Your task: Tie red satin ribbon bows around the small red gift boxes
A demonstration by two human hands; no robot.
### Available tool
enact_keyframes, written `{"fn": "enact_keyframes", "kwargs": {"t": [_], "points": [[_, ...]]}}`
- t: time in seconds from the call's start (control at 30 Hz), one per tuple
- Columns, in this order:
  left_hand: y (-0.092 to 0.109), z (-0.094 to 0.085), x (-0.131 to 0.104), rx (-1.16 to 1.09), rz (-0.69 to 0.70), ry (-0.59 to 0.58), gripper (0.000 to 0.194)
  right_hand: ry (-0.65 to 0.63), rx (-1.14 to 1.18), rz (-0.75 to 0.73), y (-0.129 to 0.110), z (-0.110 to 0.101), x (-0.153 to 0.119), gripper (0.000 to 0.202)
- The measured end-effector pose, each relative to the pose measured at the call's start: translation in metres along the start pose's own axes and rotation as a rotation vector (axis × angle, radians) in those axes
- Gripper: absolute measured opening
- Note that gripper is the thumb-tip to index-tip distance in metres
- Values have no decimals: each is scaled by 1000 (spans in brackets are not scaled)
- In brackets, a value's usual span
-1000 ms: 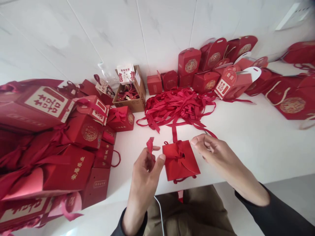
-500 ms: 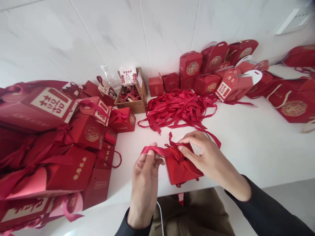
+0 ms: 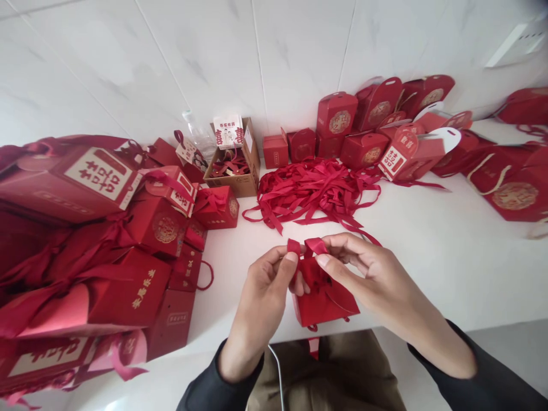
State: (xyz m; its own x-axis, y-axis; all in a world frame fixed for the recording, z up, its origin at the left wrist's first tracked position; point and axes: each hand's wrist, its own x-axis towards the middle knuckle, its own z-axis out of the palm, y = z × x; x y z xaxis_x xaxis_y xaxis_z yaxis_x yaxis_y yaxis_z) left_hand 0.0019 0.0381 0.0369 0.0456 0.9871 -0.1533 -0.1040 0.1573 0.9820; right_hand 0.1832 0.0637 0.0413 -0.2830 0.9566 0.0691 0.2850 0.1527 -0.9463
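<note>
Pinching red ribbon (image 3: 316, 246) by the small red box (image 3: 326, 308), your left hand (image 3: 266, 285) and right hand (image 3: 379, 271) each hold a bit. The box sits on the bench (image 3: 440, 257), before the ribbon pile (image 3: 314, 191).

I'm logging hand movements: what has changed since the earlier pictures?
The right hand, apparently empty at first, has moved leftward and taken hold of red ribbon. The left hand, holding ribbon in every picture, has moved rightward; the hands are now close together above the small red box. The ribbon pile and cardboard box stayed put.
</note>
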Motion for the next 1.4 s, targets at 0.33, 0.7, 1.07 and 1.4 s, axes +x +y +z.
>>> {"fn": "enact_keyframes", "kwargs": {"t": [0.33, 0.7, 1.07, 1.4], "points": [[13, 1, 5, 278, 16, -39, 17, 161, -512, -222, 1, -6, 5, 13], [10, -6, -1, 238, 70, 29, 16, 158, -774, -406, 3, -17, -2, 23], [3, -10, -11, 384, 57, 181, 13, 146, -687, -315, -7, -15, -16, 14], [7, 0, -7, 512, 249, 111, 36, -7, -437, -347, -15, 2, -8, 13]]}}
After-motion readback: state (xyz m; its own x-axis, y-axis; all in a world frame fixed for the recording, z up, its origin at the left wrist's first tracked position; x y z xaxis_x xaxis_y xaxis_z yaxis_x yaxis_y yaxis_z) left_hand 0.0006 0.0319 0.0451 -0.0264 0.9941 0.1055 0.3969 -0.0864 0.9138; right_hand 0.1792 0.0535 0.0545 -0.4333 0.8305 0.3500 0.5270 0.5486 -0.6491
